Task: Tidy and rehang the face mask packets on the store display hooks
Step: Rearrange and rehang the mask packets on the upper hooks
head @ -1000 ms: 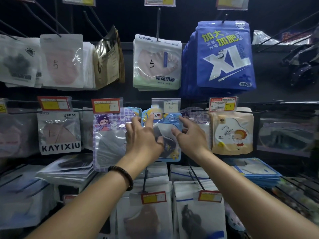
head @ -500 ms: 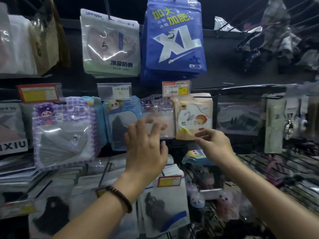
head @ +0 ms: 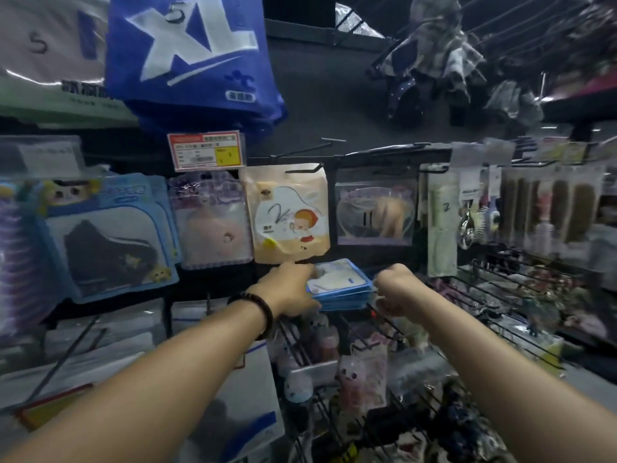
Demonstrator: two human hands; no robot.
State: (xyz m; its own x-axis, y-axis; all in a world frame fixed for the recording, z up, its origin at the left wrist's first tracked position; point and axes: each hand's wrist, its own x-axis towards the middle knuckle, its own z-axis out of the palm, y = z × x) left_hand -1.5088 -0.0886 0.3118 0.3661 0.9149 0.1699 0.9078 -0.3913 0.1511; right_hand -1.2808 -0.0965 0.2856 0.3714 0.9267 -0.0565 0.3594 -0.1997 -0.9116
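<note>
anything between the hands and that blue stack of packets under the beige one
Nothing visible. The left hand holds the blue packet stack at its left edge and the right hand meets its right corner. The beige packet hangs just above, not between them.

The left hand [head: 290, 290] is gripping the left side of a blue packet stack [head: 342, 285] lying below a hanging beige packet [head: 288, 212]; the right hand [head: 394, 289], fingers curled, is touching its right edge.

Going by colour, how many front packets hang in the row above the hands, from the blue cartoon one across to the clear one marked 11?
Blue packet: 1
Lilac packet: 1
Cream packet: 1
Clear packet: 1
Total: 4
</note>
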